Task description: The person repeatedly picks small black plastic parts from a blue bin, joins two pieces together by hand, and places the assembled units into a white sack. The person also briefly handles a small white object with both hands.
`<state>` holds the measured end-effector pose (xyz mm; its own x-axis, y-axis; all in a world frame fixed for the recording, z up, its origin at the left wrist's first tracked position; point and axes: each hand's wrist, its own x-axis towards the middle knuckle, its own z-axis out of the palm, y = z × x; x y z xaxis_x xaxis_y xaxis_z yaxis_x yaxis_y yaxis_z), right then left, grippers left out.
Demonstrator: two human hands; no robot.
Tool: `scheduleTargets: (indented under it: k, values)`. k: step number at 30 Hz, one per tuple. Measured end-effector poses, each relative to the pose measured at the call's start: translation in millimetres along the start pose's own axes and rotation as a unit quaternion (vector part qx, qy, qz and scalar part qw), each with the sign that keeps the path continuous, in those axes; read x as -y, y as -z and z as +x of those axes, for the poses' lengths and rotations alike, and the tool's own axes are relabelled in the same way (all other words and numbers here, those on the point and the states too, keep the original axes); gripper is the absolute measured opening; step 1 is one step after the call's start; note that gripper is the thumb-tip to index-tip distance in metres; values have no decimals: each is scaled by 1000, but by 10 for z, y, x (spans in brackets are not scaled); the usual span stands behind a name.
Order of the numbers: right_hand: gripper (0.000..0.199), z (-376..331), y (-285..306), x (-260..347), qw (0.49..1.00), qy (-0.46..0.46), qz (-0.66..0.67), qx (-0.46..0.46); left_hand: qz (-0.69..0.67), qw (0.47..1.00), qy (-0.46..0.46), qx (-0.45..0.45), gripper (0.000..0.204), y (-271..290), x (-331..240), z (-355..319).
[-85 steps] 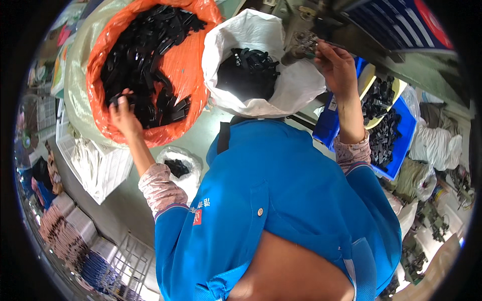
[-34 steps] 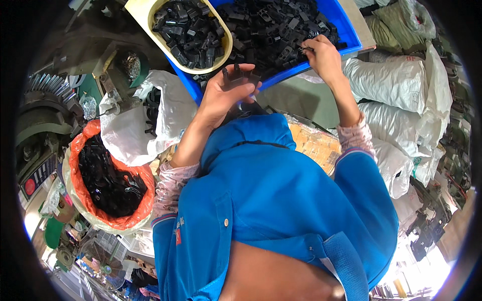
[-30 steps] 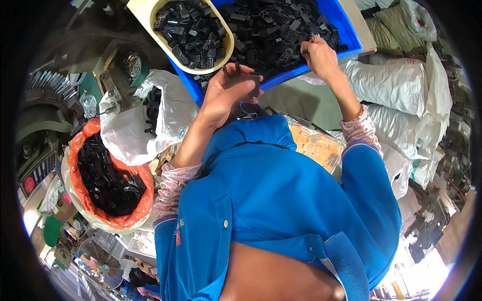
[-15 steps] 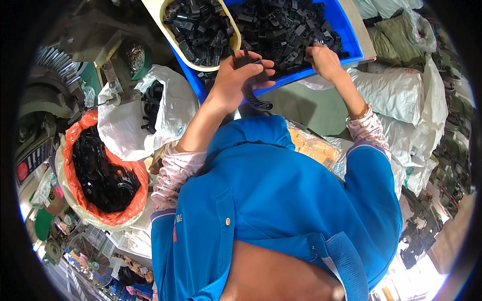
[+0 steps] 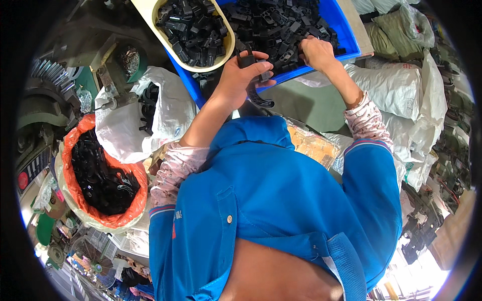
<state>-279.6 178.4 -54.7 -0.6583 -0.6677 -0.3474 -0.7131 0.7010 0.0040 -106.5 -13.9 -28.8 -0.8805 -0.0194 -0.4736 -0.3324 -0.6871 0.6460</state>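
My left hand [image 5: 240, 79] is closed around black plastic parts [image 5: 249, 61], with a curved black piece [image 5: 261, 99] hanging below it at the near edge of the blue bin. My right hand [image 5: 317, 52] reaches into the blue bin [image 5: 348, 37] and rests on the pile of small black plastic parts [image 5: 273, 22]; whether it grips one is hidden. A cream oval tub [image 5: 227, 49] filled with the same black parts sits in the bin's left side, just beyond my left hand.
An orange-lined sack of black parts [image 5: 103, 175] stands at the left. A white sack with black parts [image 5: 145, 115] is beside it. Grey machinery [image 5: 60, 85] lies at far left. White filled bags [image 5: 401, 90] pile up at the right, and a clear packet [image 5: 314, 145] lies below the bin.
The view swung from the orange and white sacks to the blue bin. My left hand came from the orange sack to the bin's edge holding black parts; my right hand moved into the bin.
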Motion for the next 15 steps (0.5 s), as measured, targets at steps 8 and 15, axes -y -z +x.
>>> scheduleTargets:
  k: [8,15]
  values:
    - [20,-81,195,-383,926,-17,374,-46,15,999,-43,-20,30,106,-40,-12]
    - [16,-266,349,194,615,5,783,90,33,994,-103,8,29,-72,-26,153]
